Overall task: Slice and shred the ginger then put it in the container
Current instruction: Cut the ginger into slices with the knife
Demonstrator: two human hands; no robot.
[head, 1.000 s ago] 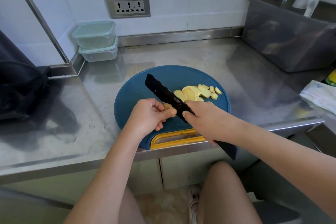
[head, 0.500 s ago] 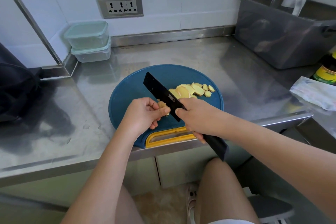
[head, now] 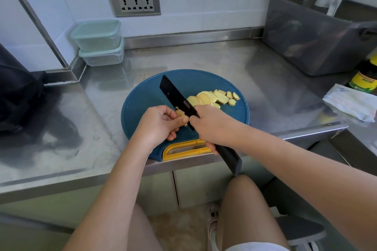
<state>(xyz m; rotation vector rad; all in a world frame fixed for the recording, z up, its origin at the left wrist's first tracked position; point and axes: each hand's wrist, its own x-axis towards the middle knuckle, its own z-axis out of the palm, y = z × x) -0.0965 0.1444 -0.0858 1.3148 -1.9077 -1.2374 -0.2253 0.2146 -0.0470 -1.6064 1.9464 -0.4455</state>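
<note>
A round blue cutting board [head: 142, 96] with a yellow handle lies on the steel counter. My left hand [head: 157, 124] pinches a small end piece of ginger [head: 181, 113] on the board. My right hand [head: 212, 126] grips a black knife [head: 175, 96] whose blade stands against the right side of that piece. Several pale yellow ginger slices [head: 212, 98] lie fanned out to the right of the blade. Two stacked clear containers with pale green lids [head: 99, 42] stand in the back left corner.
A grey tub [head: 310, 34] fills the back right of the counter. A dark bottle with a yellow label [head: 365, 79] and a crumpled white bag [head: 350, 104] sit at the right edge. A black object [head: 18, 96] rests on the left. A wall socket [head: 134, 3] is behind.
The view has shifted slightly. Both hands stay on the board, with the knife still pressed against the small ginger piece and the slices unmoved.
</note>
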